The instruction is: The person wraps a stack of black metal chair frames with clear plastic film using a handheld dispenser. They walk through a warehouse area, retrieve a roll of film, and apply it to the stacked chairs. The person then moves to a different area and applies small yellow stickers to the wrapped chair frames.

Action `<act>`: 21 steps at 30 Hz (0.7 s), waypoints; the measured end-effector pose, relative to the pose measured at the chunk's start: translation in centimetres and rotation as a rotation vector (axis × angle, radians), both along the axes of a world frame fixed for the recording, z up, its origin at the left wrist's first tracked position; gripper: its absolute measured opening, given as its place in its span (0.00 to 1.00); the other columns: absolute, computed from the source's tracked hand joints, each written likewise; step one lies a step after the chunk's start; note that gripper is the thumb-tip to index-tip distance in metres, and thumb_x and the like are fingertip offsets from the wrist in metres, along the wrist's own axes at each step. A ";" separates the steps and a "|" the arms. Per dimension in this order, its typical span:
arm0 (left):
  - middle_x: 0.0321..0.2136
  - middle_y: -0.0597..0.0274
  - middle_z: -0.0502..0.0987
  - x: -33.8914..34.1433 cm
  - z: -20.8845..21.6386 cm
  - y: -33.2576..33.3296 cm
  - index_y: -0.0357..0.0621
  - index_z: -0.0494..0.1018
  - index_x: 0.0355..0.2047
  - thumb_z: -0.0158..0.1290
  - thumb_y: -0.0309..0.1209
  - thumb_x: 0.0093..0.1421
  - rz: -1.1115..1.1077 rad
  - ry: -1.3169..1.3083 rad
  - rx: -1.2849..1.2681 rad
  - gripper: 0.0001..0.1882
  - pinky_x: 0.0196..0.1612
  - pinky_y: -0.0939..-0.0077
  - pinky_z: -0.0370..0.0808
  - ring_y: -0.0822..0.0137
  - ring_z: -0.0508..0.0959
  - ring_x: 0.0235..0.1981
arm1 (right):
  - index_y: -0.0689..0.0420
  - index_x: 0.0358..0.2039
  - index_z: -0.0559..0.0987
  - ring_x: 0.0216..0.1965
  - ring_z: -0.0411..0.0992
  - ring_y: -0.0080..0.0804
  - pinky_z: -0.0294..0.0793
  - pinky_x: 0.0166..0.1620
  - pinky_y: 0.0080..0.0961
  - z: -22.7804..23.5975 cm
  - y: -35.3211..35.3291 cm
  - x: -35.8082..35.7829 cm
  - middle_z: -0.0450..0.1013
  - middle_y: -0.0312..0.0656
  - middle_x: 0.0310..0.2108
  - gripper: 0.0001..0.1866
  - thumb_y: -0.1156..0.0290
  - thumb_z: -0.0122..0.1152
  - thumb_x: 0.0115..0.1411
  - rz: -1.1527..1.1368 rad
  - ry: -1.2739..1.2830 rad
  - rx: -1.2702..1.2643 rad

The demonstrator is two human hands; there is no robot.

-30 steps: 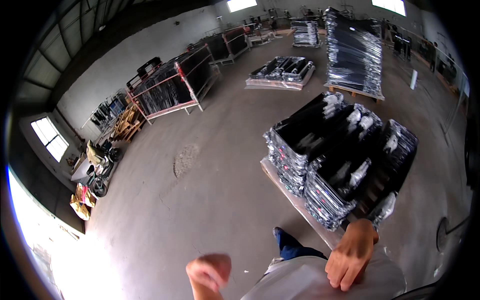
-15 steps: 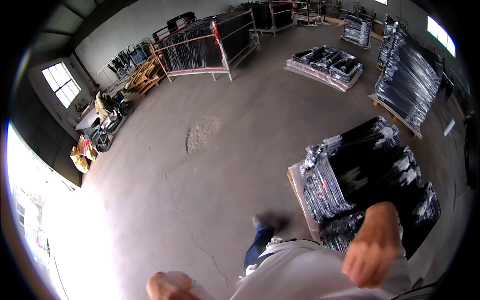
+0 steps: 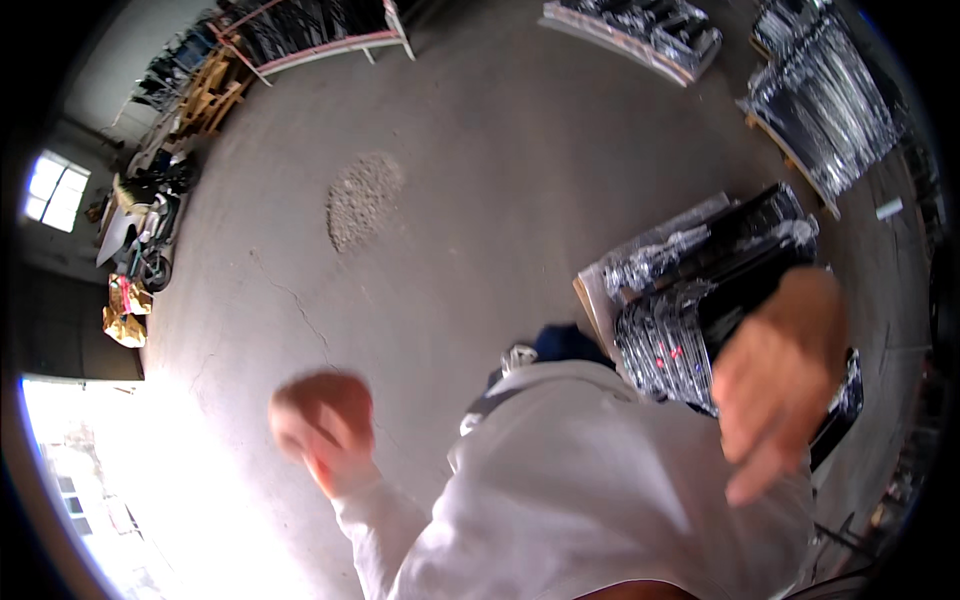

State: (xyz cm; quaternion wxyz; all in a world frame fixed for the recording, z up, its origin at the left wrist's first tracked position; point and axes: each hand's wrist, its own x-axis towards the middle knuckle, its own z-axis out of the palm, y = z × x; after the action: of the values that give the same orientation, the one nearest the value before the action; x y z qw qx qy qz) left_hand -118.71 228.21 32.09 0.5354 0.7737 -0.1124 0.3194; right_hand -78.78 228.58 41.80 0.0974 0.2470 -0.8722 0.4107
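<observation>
From here: left hand (image 3: 324, 424) above the floor (image 3: 470, 220), right hand (image 3: 782, 375) by the wrapped black stack (image 3: 658, 345), right side. Both blurred; can't tell open or closed. Best keep knuckles off the stack.

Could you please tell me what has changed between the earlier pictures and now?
The view has tipped further down, and both the left hand and the right hand have risen in the picture. Neither visibly took or released anything. The nearest wrapped stack and the parked two-wheeler stayed put.
</observation>
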 end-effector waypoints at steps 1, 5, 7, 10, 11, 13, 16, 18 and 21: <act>0.23 0.57 0.75 0.6 -2.5 4.1 0.39 0.72 0.34 0.54 0.40 0.55 0.112 -0.072 -0.195 0.15 0.28 0.70 0.71 0.64 0.75 0.25 | 0.63 0.42 0.74 0.29 0.68 0.26 0.67 0.32 0.21 -1.3 2.4 0.7 0.70 0.38 0.32 0.16 0.64 0.51 0.59 -0.111 -0.053 -0.071; 0.27 0.61 0.74 4.9 -6.8 17.4 0.40 0.71 0.35 0.57 0.30 0.50 0.291 0.480 -0.347 0.13 0.33 0.75 0.70 0.68 0.74 0.29 | 0.61 0.35 0.75 0.25 0.71 0.25 0.69 0.29 0.21 -12.5 11.2 2.2 0.73 0.38 0.25 0.11 0.72 0.60 0.50 -0.734 -0.332 -0.487; 0.28 0.63 0.74 6.8 -8.1 21.9 0.42 0.71 0.36 0.56 0.28 0.51 0.158 0.743 -0.274 0.12 0.34 0.76 0.70 0.70 0.74 0.30 | 0.61 0.32 0.75 0.24 0.70 0.25 0.68 0.28 0.22 -17.8 14.3 1.5 0.72 0.38 0.22 0.08 0.74 0.59 0.50 -0.945 -0.535 -0.514; 0.29 0.64 0.74 10.0 -10.2 28.1 0.44 0.71 0.36 0.55 0.29 0.52 0.022 1.033 -0.213 0.11 0.36 0.77 0.70 0.71 0.74 0.32 | 0.62 0.34 0.76 0.30 0.70 0.25 0.69 0.35 0.22 -23.6 19.8 0.2 0.72 0.41 0.30 0.09 0.73 0.59 0.52 -1.059 -0.591 -0.703; 0.30 0.63 0.74 10.5 -11.5 30.1 0.45 0.71 0.36 0.53 0.30 0.53 0.053 1.129 -0.158 0.10 0.38 0.76 0.70 0.69 0.74 0.33 | 0.62 0.35 0.76 0.31 0.70 0.26 0.69 0.35 0.22 -24.9 22.1 -0.1 0.71 0.40 0.29 0.10 0.73 0.59 0.52 -1.080 -0.552 -0.700; 0.33 0.62 0.75 11.2 -13.7 33.4 0.45 0.72 0.38 0.54 0.31 0.53 0.144 1.182 -0.221 0.12 0.41 0.75 0.70 0.67 0.74 0.35 | 0.62 0.35 0.76 0.30 0.70 0.28 0.69 0.35 0.22 -26.5 26.8 -0.7 0.70 0.41 0.28 0.10 0.73 0.58 0.52 -1.043 -0.477 -0.721; 0.35 0.60 0.75 12.4 -14.9 39.4 0.46 0.72 0.38 0.50 0.33 0.54 0.197 1.138 -0.122 0.11 0.43 0.73 0.69 0.65 0.74 0.37 | 0.63 0.32 0.75 0.28 0.70 0.29 0.68 0.33 0.23 -27.2 34.2 -1.4 0.71 0.41 0.27 0.08 0.72 0.58 0.53 -1.025 -0.421 -0.711; 0.36 0.59 0.75 13.4 -15.0 43.1 0.45 0.72 0.38 0.49 0.33 0.54 0.180 1.096 -0.096 0.12 0.43 0.73 0.69 0.63 0.74 0.38 | 0.63 0.29 0.75 0.25 0.70 0.29 0.68 0.31 0.23 -26.8 38.7 -1.5 0.72 0.42 0.25 0.08 0.72 0.57 0.51 -1.029 -0.472 -0.700; 0.36 0.59 0.75 14.6 -13.8 49.4 0.44 0.73 0.38 0.49 0.34 0.54 0.106 1.062 -0.147 0.13 0.43 0.71 0.69 0.60 0.73 0.39 | 0.61 0.29 0.75 0.22 0.67 0.22 0.66 0.28 0.20 -25.5 45.2 -1.2 0.71 0.37 0.19 0.07 0.71 0.55 0.50 -1.075 -0.602 -0.774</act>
State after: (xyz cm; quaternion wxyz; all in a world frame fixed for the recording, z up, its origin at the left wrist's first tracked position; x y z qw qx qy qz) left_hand -104.07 277.56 18.29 0.5544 0.7939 0.2358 -0.0819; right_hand -79.96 273.77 16.33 0.1219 -0.3915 -0.6543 0.6354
